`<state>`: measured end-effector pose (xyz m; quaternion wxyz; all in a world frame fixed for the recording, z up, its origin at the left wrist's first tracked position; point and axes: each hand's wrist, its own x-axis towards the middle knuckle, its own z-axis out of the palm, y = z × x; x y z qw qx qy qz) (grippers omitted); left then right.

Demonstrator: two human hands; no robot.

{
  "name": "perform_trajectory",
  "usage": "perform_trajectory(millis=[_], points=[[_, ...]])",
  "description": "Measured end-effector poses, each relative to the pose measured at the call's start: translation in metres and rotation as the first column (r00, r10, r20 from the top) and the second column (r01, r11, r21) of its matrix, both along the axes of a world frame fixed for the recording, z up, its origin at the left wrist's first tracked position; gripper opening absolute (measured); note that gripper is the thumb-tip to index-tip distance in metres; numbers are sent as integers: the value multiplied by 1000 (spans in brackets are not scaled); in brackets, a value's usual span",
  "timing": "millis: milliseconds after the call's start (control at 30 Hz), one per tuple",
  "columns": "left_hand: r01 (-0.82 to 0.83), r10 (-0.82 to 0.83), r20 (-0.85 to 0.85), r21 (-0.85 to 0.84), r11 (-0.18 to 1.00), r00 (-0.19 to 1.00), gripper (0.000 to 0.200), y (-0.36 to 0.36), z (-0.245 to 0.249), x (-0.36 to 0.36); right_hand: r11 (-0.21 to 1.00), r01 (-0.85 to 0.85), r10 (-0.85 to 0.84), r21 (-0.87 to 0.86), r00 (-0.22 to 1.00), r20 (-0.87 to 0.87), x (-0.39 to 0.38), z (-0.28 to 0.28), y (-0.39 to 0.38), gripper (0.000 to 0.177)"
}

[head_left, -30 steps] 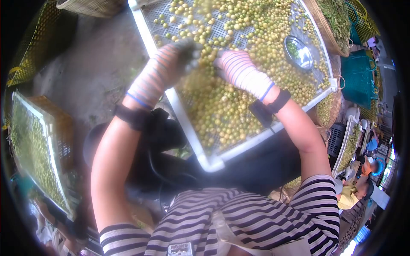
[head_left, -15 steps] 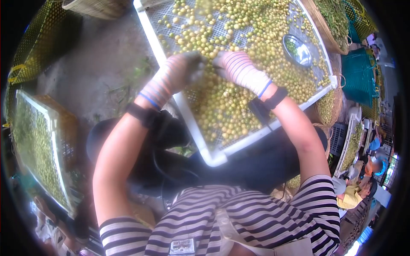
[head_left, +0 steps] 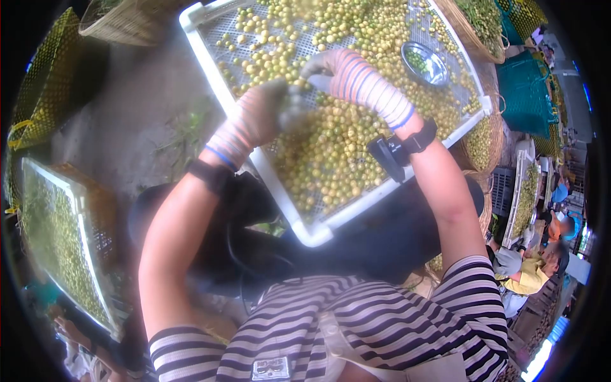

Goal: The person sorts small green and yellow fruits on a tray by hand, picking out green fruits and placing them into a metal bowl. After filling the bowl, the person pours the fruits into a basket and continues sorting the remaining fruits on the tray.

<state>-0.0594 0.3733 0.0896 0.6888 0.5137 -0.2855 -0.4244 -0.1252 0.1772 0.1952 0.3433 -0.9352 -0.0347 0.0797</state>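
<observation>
Small round yellow-green fruits [head_left: 344,137] lie spread over a white-framed mesh tray [head_left: 283,202], which rests over my lap. My left hand [head_left: 264,111], in a striped glove with grey fingers, is over the tray's left edge, its fingertips smeared by motion. To its right, my right hand [head_left: 347,75], gloved the same way, hovers close over the fruits. Its fingers bend down toward the thumb, and what they hold, if anything, is hidden. A shiny metal bowl [head_left: 425,63] with some green pieces in it sits among the fruits, right of my right hand.
Another framed tray of fruits [head_left: 60,232] stands at the left on a crate. Woven baskets [head_left: 121,22] are at the top left and along the right side, near a teal basket [head_left: 523,95]. People [head_left: 538,274] sit at the far right by another tray.
My right hand has lifted up and slightly right, away from the fruits, with its fingers more visible. My left hand has shifted slightly down. The view has shifted a little, moving the tray left.
</observation>
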Motion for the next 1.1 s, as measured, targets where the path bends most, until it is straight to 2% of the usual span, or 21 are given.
perform_trajectory(millis=[33, 100, 133, 167, 233, 267, 333, 367, 467, 500, 567, 600, 667, 700, 733, 800, 900, 967, 1000, 1033, 1100], points=[[-74, 74, 158, -4, 997, 985, 26, -1, 1, 0, 1000, -5, 5, 1, 1000, 4, -4, 0, 0, 32], [-254, 232, 461, -15, 967, 856, 23, -2, 4, 1, 967, -88, 75, -240, 995, -64, -19, -1, 7, 37], [-263, 265, 5, 140, 955, 964, 22, 0, 38, -3, 949, -123, 97, -289, 990, -104, -23, -6, 14, 41], [-247, 278, -138, 205, 947, 951, 22, 1, 44, -5, 953, -85, 88, -291, 996, -3, -29, -18, 18, 37], [-224, 353, -411, 329, 917, 841, 22, 1, 56, -9, 962, -70, 48, -266, 995, -89, -31, -30, 20, 28], [-153, 283, -386, 336, 930, 878, 22, 2, 57, -9, 962, -67, 45, -265, 995, -86, -32, -34, 19, 28], [-62, 167, -316, 318, 946, 934, 21, 2, 59, -12, 983, 130, -136, -132, 990, -36, -33, -39, 15, 19], [-39, 124, -268, 301, 953, 956, 20, 1, 58, -14, 983, 131, -136, -132, 990, -34, -33, -41, 13, 19], [-25, 65, -142, 265, 964, 988, 19, -8, 50, -23, 973, 143, -158, 179, 985, 71, -37, -45, 7, 17], [-29, 75, -139, 313, 949, 987, 17, -12, 52, -30, 970, 158, -170, 182, 984, 50, -39, -37, 10, 16], [-27, 80, -132, 361, 932, 988, 16, -18, 57, -37, 980, 192, -181, -54, 970, 163, -40, -29, 13, 14], [-13, 83, -168, 378, 926, 982, 16, -19, 62, -38, 979, 197, -186, -54, 969, 163, -40, -25, 16, 14], [36, 78, -231, 453, 891, 970, 18, -20, 85, -42, 910, 239, -153, -340, 953, 261, -42, -19, 20, 14], [41, 71, -229, 449, 892, 971, 18, -20, 77, -41, 907, 246, -158, -343, 952, 264, -45, -16, 19, 14], [-21, -1, 57, 376, 926, 998, 19, -18, 68, -39, 909, 264, -181, -322, 947, 266, -49, -12, 18, 15], [-44, 7, 104, 355, 934, 995, 19, -17, 59, -32, 930, 289, -228, -228, 939, 260, -64, -6, 9, 17], [-25, 62, -93, 353, 935, 994, 20, -13, 67, -22, 983, -20, 17, -181, 1000, -16, -114, 25, -8, 14], [-35, 114, -232, 322, 946, 966, 22, -11, 75, -17, 942, -275, 208, -191, 927, -311, -153, 42, -16, 8], [-50, 136, -268, 305, 951, 954, 23, -11, 77, -17, 926, -318, 217, -206, 891, -399, -176, 37, -19, 9], [-65, 149, -262, 306, 950, 954, 24, -11, 77, -15, 942, -294, 230, -160, 916, -329, -195, 41, -19, 12], [-93, 175, -249, 309, 946, 953, 25, -12, 76, -11, 925, -261, 212, -275, 958, -195, -226, 35, -16, 7]])
